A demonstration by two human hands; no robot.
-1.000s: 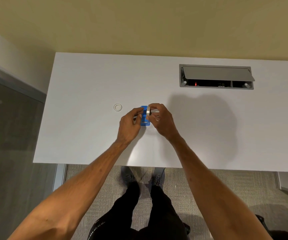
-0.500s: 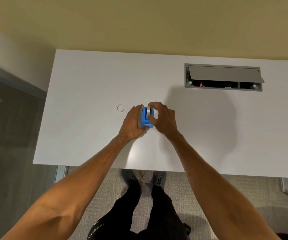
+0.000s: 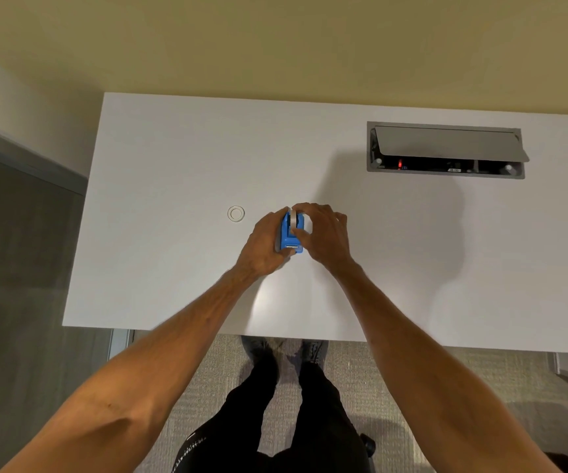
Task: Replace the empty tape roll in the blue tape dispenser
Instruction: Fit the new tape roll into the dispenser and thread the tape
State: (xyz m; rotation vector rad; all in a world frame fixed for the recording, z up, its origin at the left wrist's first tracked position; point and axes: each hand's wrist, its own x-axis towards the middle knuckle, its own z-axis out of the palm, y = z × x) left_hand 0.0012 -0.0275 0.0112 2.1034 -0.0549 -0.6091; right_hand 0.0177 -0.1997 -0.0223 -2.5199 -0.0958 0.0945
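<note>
The blue tape dispenser (image 3: 289,236) stands on the white desk (image 3: 173,158), cutter end toward me. My left hand (image 3: 262,246) wraps its left side and holds it. My right hand (image 3: 323,233) grips the grey-white tape roll (image 3: 298,220) that sits in the top of the dispenser, thumb and fingers pinching it. A small clear empty tape ring (image 3: 236,213) lies flat on the desk, to the left of the hands and apart from them.
A recessed grey cable box (image 3: 445,150) with its lid raised sits in the desk at the back right. The desk's near edge runs just above my shoes; carpet lies below. A glass partition stands on the left.
The dispenser came down from a raised hold onto the desk. The roll, held above it before, now sits in the dispenser's top with both hands closed around them.
</note>
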